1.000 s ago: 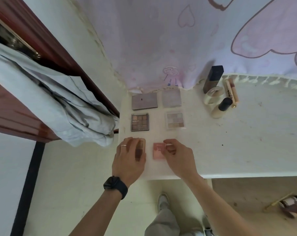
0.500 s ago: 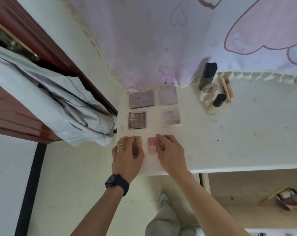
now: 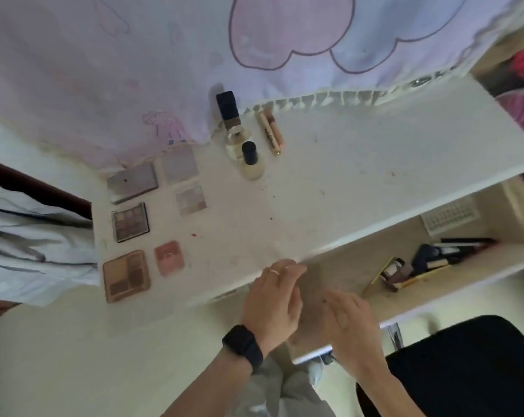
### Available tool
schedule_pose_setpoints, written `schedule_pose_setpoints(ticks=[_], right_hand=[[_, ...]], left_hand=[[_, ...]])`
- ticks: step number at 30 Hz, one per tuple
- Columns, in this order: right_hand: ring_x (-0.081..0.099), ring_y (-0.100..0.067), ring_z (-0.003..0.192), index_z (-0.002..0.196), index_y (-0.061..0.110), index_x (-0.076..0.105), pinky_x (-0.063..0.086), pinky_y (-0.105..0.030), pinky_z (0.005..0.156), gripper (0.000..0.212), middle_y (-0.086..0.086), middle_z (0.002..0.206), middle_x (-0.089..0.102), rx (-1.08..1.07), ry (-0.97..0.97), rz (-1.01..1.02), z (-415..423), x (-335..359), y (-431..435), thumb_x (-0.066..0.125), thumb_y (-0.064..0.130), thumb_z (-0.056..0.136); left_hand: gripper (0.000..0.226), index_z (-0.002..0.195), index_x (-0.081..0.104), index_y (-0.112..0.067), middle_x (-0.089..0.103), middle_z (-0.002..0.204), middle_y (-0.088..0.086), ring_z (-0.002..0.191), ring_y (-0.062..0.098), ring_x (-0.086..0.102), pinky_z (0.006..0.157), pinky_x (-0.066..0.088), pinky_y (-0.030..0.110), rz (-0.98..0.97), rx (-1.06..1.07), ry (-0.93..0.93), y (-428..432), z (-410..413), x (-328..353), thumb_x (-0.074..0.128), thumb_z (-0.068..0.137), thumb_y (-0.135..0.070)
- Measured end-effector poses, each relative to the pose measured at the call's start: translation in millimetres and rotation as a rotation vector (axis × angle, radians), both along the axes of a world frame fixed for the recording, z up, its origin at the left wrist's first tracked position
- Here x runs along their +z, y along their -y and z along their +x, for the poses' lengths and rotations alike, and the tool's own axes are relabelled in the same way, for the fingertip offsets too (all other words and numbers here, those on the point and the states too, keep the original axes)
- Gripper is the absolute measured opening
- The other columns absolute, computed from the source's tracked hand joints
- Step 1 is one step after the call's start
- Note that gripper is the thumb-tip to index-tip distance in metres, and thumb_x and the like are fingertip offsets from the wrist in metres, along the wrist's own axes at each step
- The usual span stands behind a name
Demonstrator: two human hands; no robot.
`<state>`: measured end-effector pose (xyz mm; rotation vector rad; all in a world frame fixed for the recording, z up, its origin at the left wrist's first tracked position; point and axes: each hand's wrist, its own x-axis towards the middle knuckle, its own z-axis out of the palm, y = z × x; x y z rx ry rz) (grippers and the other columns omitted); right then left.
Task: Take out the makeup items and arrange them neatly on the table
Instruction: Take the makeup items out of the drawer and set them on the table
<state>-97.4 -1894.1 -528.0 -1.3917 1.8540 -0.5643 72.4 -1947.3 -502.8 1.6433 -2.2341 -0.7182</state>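
While eyeshadow palettes (image 3: 130, 222) sit gridded at the worktop's (image 3: 344, 191) nine o'clock end, the left hand (image 3: 272, 305) and right hand (image 3: 349, 323) hover, grips slack and empty; leftover makeup sticks (image 3: 429, 263) lie on the lower shelf (image 3: 341, 266), two o'clock of the nearer right hand.

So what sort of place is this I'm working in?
Probably a bedroom or dorm desk: a white tabletop against a cartoon-print curtain, eyeshadow palettes laid out in rows, and a lower shelf holding more makeup.
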Motion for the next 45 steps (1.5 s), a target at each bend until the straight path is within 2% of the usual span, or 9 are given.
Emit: schedule_pose_setpoints(ticks=[3,5,8,12,19,26,32,38,45], right_hand=[[0.059,-0.024,0.116,0.110,0.017,0.075,0.046,-0.041,0.100,0.022,0.005,0.115,0.071,-0.038,-0.324,-0.013,-61,-9,-17,0.071,0.010,0.089],[0.054,-0.031,0.129,0.111,0.017,0.076,0.041,-0.050,0.107,0.024,-0.002,0.122,0.071,-0.084,-0.485,0.031,-91,-12,-20,0.076,0.017,0.087],[0.027,-0.026,0.151,0.122,0.030,0.070,0.017,-0.053,0.120,0.028,0.002,0.147,0.053,-0.078,-0.593,0.183,-125,-15,-17,0.060,0.036,0.097],[-0.003,-0.016,0.155,0.124,0.046,0.062,-0.003,-0.049,0.124,0.035,0.009,0.164,0.025,-0.077,-0.594,0.266,-160,-28,-7,0.036,0.053,0.101],[0.015,-0.023,0.154,0.102,0.034,0.074,0.010,-0.049,0.125,0.047,0.003,0.150,0.048,-0.114,-0.546,0.077,-173,-53,-4,0.030,0.050,0.095],[0.031,-0.026,0.149,0.098,0.025,0.074,0.033,-0.055,0.117,0.041,0.001,0.135,0.059,-0.130,-0.514,-0.034,-180,-66,-4,0.038,0.043,0.093],[0.031,-0.024,0.149,0.095,0.022,0.073,0.034,-0.051,0.117,0.037,0.002,0.131,0.060,-0.129,-0.499,-0.041,-180,-73,-2,0.041,0.040,0.092],[0.038,-0.027,0.145,0.089,0.019,0.073,0.040,-0.053,0.112,0.031,0.000,0.123,0.064,-0.142,-0.500,-0.097,-182,-78,-2,0.047,0.036,0.091],[0.038,-0.026,0.144,0.089,0.017,0.074,0.040,-0.052,0.111,0.024,0.001,0.118,0.064,-0.143,-0.508,-0.151,-182,-81,-1,0.053,0.031,0.089]], left_hand=[[0.040,0.134,0.052,-0.028,0.057,0.129,0.000,0.109,0.017,0.059,0.080,0.053,0.026,0.175,-0.104,-0.057,2,-59,-19,0.053,0.094,-0.021],[0.043,0.140,0.045,-0.031,0.052,0.134,0.000,0.115,0.017,0.055,0.087,0.051,0.028,0.315,-0.141,-0.049,7,-92,-33,0.050,0.098,-0.026],[0.046,0.145,0.039,-0.029,0.049,0.138,0.005,0.119,0.024,0.054,0.098,0.047,0.035,0.503,-0.182,-0.002,21,-136,-50,0.048,0.100,-0.033],[0.038,0.136,0.048,-0.022,0.053,0.129,0.009,0.111,0.028,0.057,0.091,0.048,0.035,0.547,-0.208,0.022,41,-185,-73,0.051,0.099,-0.030],[0.038,0.137,0.048,-0.020,0.052,0.131,0.012,0.111,0.031,0.058,0.087,0.048,0.038,0.470,-0.229,0.104,56,-246,-116,0.051,0.100,-0.027],[0.035,0.131,0.047,-0.029,0.053,0.122,0.010,0.097,0.031,0.060,0.069,0.044,0.033,0.433,-0.262,0.220,70,-256,-131,0.052,0.098,-0.041],[0.036,0.131,0.055,-0.035,0.053,0.123,0.012,0.096,0.033,0.063,0.075,0.050,0.033,0.477,-0.342,0.273,86,-262,-133,0.056,0.096,-0.041],[0.033,0.120,0.059,-0.023,0.054,0.117,0.012,0.097,0.034,0.061,0.073,0.047,0.035,0.453,-0.354,0.323,87,-272,-130,0.055,0.096,-0.044],[0.028,0.120,0.047,-0.017,0.050,0.117,0.016,0.096,0.037,0.060,0.067,0.047,0.038,0.292,-0.413,0.478,79,-267,-126,0.056,0.095,-0.027]])
